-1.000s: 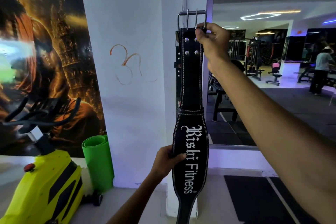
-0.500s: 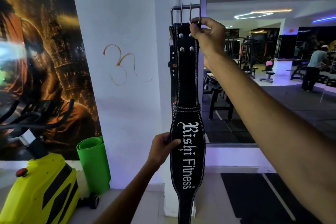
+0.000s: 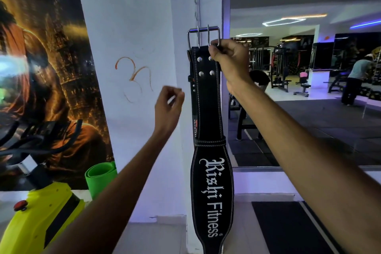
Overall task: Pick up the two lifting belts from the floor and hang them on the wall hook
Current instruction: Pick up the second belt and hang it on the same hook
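Left hand (image 3: 168, 107) has let go of the black leather lifting belt (image 3: 209, 130), now loosely curled mid-frame. Right hand (image 3: 231, 60) pinches its steel buckle (image 3: 203, 35) below the wall hook strip (image 3: 197, 10), upper centre. Hanging remains.

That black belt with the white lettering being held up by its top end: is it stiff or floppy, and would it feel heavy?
Probably fairly stiff: the belt hangs straight and flat below the right hand, with no sag or curl. Likely hefty for its size, given the thick stitched body, rivets and steel buckle. It might swing rather than fold if nudged.
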Motion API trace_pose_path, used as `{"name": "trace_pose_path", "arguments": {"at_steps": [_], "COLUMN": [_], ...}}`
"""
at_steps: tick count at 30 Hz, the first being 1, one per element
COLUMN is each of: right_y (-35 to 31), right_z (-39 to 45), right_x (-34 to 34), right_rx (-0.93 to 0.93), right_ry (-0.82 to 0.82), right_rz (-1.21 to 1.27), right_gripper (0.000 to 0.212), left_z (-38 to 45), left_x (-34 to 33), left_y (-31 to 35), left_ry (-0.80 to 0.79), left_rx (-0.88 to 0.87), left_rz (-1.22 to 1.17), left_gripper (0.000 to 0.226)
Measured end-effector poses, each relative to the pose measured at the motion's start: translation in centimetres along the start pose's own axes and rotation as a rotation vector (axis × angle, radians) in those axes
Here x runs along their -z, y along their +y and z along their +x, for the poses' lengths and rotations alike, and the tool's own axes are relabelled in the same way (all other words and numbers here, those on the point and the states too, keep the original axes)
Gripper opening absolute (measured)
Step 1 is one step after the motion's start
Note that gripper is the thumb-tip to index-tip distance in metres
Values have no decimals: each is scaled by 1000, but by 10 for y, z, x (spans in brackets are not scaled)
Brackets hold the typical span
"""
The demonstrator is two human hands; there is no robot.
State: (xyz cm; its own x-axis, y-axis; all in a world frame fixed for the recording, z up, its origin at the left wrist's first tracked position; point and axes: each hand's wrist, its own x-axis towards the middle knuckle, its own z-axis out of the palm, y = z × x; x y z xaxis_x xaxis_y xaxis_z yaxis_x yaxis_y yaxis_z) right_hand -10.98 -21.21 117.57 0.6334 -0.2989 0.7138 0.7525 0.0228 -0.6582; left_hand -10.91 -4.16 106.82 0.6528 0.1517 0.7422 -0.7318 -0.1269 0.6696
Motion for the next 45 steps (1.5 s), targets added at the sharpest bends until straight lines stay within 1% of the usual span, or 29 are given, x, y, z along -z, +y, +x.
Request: {"name": "trace_pose_path", "arguments": {"at_steps": [3, 5, 8, 10, 14, 16, 18, 20, 21, 23, 25, 29, 31, 33, 35, 40, 45], "right_y": [-1, -1, 0, 3, 15, 20, 27, 40, 49, 54, 58, 92, 109, 124, 139, 165, 185], "right_z": [-7, -9, -8, -5, 8, 15, 24, 33, 45, 48, 52, 82, 99, 118, 144, 209, 262], "right_x": [3, 5, 7, 9, 22, 27, 31, 35, 37, 40, 41, 28, 15, 2, -14, -43, -62], "right_rx": [-6, 6, 30, 17, -11, -25, -53, -75, -60, -55, -21, 65, 132, 174, 205, 350, 401], "right_ry": [39, 35, -8, -28, -35, -59, -85, -100, -112, -117, -138, -174, -160, -136, -108, -91, -46], "right_rz": [19, 6, -46, -41, -24, -42, -46, -27, -25, -42, -51, -103, -119, -130, -143, -246, -305], "right_gripper": [33, 34, 27, 27, 22, 30, 34, 32, 30, 28, 26, 29, 32, 36, 38, 42, 44], "left_z": [35, 49, 60, 64, 66, 67, 72, 79, 89, 93, 97, 133, 157, 182, 213, 287, 347], "left_x": [-11, -22, -39, -51, -70, -79, -85, -92, -101, -101, -101, -105, -105, -105, -103, -107, -118], "left_y": [32, 50, 68, 72, 67, 63, 56, 45, 37, 35, 30, -11, -31, -48, -62, -94, -114], "left_ry": [2, 1, 13, 6, 56, 78, 98, 95, 75, 41, 22, 32, 53, 76, 67, 35, 72], "left_rx": [-105, -125, -118, -99, -15, -42, -76, -85, -95, -76, -90, -138, -185, -203, -224, -249, -297], "left_rz": [6, -2, -69, -95, -120, -104, -58, -38, -30, 6, 27, 2, -32, -62, -82, -150, -156], "left_gripper": [5, 3, 5, 8, 24, 27, 24, 7, 4, 12, 11, 10, 13, 22, 26, 32, 33]}}
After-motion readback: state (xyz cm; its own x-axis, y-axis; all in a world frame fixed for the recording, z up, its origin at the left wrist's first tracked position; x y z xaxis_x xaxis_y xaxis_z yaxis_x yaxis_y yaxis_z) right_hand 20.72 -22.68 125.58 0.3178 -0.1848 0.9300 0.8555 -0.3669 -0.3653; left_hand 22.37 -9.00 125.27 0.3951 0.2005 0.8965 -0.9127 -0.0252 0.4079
